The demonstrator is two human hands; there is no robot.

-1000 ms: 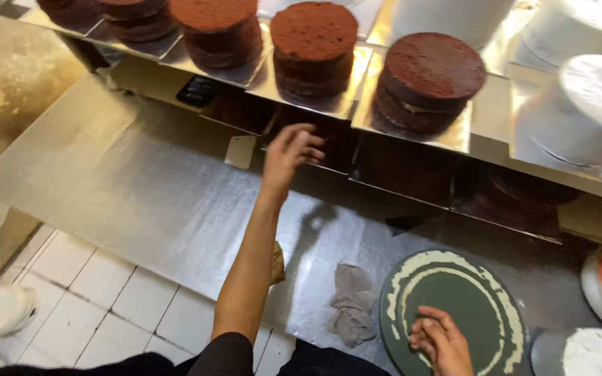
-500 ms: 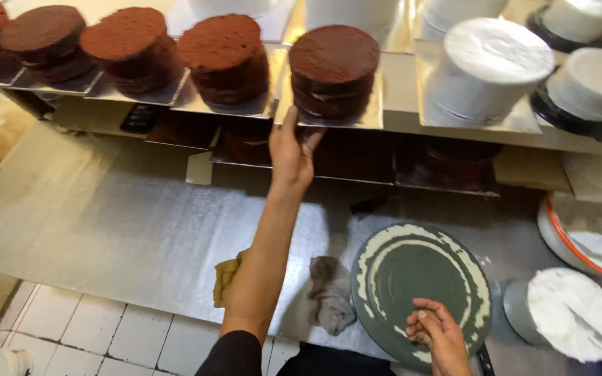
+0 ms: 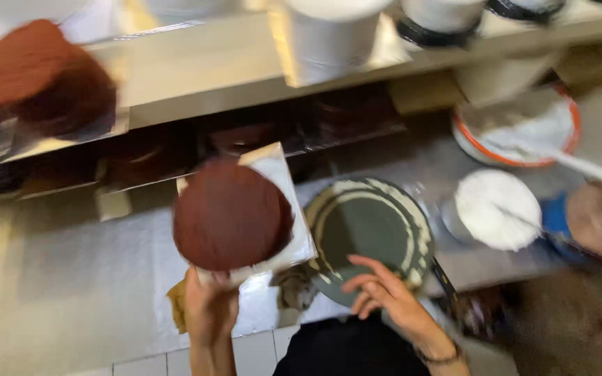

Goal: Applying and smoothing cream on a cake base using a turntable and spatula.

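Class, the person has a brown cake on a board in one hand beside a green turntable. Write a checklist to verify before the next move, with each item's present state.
1. Left hand has a grip on the board under the cake: ok.
2. Cake sits whole on its board: ok.
3. Board level: cannot tell, the picture is blurred.
4. Turntable top free of objects: ok.
5. Turntable wiped clean: not ok, white smears ring it.
6. Right hand steadies the turntable edge: ok.

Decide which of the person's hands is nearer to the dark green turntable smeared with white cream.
Right. The right hand rests its fingers on the near edge of the turntable. The left hand is off to its left, holding up the board with the brown cake.
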